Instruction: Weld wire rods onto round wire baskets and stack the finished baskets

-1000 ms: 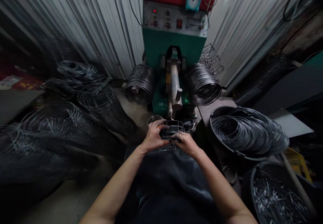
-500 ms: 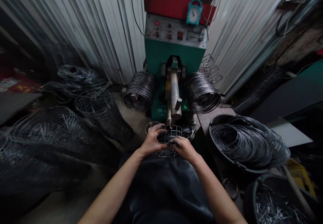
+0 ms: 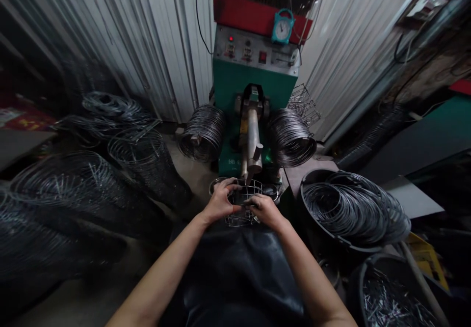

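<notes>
A round wire basket (image 3: 254,188) of thin metal rods is held low in front of me, beneath the tip of the metal arm (image 3: 253,135) of a green spot welder (image 3: 230,82). My left hand (image 3: 220,202) grips the basket's left side, thumb and fingers curved round the wire. On the right, my right hand (image 3: 266,210) is closed at the near rim, its fingertips pinched together; whether a small separate wire is between them I cannot make out. The basket's lower part is partly hidden by my hands.
Coils of wire rings hang left (image 3: 202,133) and right (image 3: 292,138) of the welder. A black tub of wire rings (image 3: 331,238) stands at right, a bucket of short metal pieces (image 3: 395,297) below it. Stacked wire hoops (image 3: 140,150) crowd the left floor. A blue clock (image 3: 283,27) hangs above.
The view has shifted slightly. Both hands keep their hold on the basket under the welder tip, with only a slight change in the right fingers and in the basket's angle.
</notes>
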Available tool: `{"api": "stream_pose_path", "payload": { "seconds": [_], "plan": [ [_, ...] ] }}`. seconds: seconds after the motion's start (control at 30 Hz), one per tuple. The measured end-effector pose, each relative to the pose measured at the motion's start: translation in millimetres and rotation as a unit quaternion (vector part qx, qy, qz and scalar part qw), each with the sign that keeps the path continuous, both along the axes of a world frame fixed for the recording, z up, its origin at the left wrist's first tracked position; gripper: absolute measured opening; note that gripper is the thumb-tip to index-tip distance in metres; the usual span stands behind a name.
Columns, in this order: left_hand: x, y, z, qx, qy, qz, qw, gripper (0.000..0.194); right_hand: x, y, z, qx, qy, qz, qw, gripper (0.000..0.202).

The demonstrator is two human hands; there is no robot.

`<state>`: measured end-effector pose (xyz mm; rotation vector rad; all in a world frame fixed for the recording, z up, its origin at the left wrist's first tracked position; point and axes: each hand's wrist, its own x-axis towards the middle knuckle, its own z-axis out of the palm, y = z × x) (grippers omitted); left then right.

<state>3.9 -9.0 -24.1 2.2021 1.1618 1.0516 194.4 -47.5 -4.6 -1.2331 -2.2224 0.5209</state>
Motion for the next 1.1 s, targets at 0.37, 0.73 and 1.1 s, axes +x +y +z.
{"api": "stream_pose_path", "payload": {
  "seconds": [0.37,0.73,1.1],
  "plan": [
    [6,13,6.7,-0.029,0.019,0.025,0.999,0.055,-3,10,1.7,0.013,-0.027,-0.053,0.998,0.015],
    [11,18,7.7,-0.014,0.001,0.067,0.998,0.059,4,-38,-10.2,-0.118,0.287,-0.272,0.911,0.029],
    [13,42,5.6,-0.056,-0.005,0.117,0.992,0.055,26,-57,-32.1,-0.360,0.612,-0.309,0.633,0.027]
  ]
}}
